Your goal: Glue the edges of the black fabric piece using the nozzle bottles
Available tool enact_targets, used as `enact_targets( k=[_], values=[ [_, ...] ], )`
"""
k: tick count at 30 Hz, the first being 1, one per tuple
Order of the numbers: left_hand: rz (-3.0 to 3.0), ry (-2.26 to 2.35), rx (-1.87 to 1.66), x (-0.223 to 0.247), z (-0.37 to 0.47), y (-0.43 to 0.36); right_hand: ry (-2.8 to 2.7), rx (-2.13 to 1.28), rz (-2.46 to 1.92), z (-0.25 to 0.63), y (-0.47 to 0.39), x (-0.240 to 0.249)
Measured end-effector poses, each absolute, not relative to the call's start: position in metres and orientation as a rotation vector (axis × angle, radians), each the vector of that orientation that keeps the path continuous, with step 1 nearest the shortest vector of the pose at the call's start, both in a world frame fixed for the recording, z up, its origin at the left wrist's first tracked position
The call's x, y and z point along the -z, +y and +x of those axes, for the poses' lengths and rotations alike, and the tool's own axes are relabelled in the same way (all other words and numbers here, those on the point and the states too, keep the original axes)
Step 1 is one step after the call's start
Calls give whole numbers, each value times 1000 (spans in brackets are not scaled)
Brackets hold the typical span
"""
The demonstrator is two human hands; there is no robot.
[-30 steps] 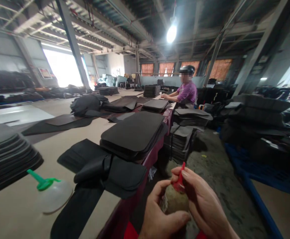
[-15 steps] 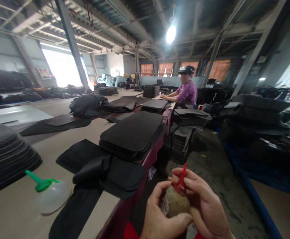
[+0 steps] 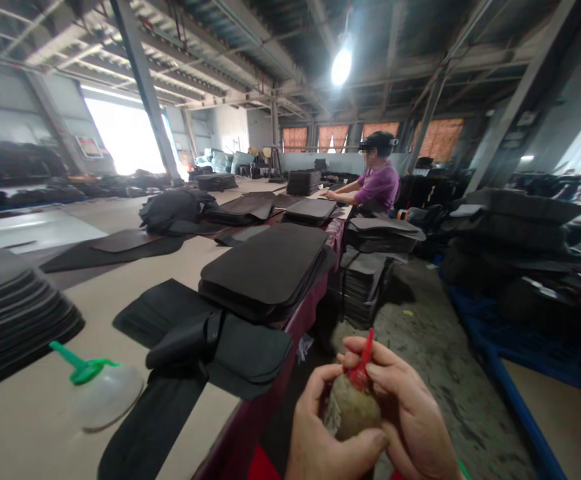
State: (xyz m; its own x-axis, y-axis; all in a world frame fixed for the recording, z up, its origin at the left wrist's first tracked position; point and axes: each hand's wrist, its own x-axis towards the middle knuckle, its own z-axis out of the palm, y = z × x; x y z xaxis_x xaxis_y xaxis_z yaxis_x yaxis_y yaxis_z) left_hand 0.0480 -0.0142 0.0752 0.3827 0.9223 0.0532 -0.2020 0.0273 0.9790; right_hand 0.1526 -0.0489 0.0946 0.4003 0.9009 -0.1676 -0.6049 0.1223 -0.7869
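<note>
A stained, yellowish squeeze bottle [image 3: 354, 407] with a red pointed nozzle [image 3: 365, 362] is held upright off the table's front right edge. My left hand [image 3: 323, 427] wraps round the bottle's body, thumb across its front. Around the red nozzle cap close the fingers of my right hand [image 3: 410, 407], its palm against the bottle's right side. On the table to the left lies a second squeeze bottle [image 3: 108, 397], whitish with a green nozzle. Black folded pieces [image 3: 185, 340] lie between that bottle and my hands.
Stacks of dark flat sheets [image 3: 270, 267] stand on the long table [image 3: 120, 293], with another stack [image 3: 10, 313] at left. Bundled sheets [image 3: 363, 287] stand on the floor beside it. A person in purple [image 3: 378, 180] works farther along. Blue pallets [image 3: 490, 340] lie at right.
My right fingers have shifted slightly on the red nozzle cap, and the bottle has barely moved. The person in purple has leaned a little to the right.
</note>
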Motion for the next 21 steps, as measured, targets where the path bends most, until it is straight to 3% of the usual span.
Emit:
enact_targets(
  k=[8,17,21],
  values=[
    [1194,819,-1009,-80,45,-14,-588,-871,-1183,162,-45,-92],
    [1494,943,-1193,-60,46,-12,-708,-844,-1295,158,-47,-100],
    [1421,968,-1094,-57,49,-12,-714,-757,-1350,154,-47,-101]
  ],
)
